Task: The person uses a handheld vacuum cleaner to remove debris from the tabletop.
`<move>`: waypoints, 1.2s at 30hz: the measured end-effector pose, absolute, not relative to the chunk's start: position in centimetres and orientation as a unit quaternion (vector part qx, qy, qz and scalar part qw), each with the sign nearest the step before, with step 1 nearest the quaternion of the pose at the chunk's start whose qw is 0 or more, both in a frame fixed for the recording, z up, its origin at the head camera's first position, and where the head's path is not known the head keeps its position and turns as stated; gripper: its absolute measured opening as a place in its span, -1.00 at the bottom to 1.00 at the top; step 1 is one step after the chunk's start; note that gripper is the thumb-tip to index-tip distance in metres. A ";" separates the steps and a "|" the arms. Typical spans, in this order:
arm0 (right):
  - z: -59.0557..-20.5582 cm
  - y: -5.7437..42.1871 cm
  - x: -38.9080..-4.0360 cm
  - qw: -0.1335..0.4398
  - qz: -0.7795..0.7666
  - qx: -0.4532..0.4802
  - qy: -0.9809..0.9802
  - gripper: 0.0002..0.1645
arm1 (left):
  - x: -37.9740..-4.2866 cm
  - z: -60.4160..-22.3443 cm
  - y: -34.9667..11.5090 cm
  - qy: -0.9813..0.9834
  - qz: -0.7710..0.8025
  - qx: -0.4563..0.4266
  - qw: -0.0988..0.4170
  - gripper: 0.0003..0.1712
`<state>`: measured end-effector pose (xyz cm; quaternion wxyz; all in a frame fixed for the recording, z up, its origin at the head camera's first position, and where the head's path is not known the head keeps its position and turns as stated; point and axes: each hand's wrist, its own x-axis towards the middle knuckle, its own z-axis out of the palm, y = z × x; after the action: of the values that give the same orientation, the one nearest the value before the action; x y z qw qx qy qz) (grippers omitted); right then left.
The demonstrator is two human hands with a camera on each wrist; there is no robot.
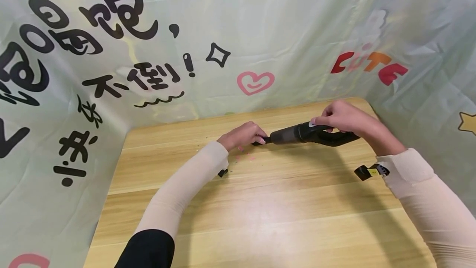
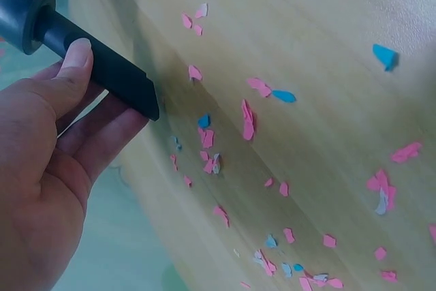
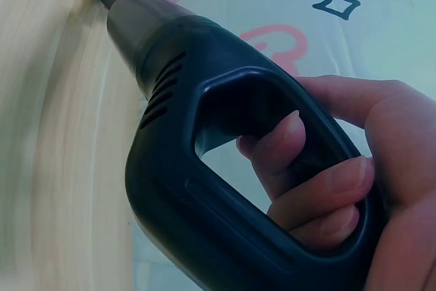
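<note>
A black handheld vacuum cleaner (image 1: 308,132) is held low over the far part of the wooden table. My right hand (image 1: 343,117) grips its loop handle (image 3: 320,141), the fingers curled through the opening. At the front end, my left hand (image 1: 243,134) pinches the narrow crevice nozzle (image 2: 112,73) between thumb and fingers. Pink, blue and whitish paper scraps (image 2: 248,120) lie scattered on the table beside the nozzle tip. In the head view the left hand hides part of the nozzle and some scraps.
The wooden table (image 1: 267,210) has a pale printed curtain (image 1: 297,32) behind it and along both sides. Small wrist cameras hang below each sleeve, the right one (image 1: 372,172) plainly visible above the table.
</note>
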<state>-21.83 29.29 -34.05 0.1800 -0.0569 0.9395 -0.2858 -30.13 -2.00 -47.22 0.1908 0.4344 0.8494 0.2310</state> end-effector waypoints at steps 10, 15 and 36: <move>-34.8 29.6 -21.8 0.180 -0.280 -0.054 0.941 -0.40 | -30.4 -47.4 -2.0 0.850 0.216 0.446 0.181 -0.74; -35.0 29.5 -21.9 0.178 -0.282 -0.051 0.941 -0.40 | -30.6 -47.1 -2.3 0.851 0.210 0.447 0.179 -0.77; -35.6 28.5 -22.4 0.200 -0.293 -0.041 0.934 -0.43 | -30.9 -47.2 -3.2 0.862 0.236 0.402 0.200 -0.68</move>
<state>-22.44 28.50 -35.56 0.2002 -0.0412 0.9340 -0.2929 -30.91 -3.20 -47.24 0.2003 0.4023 0.8615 0.2362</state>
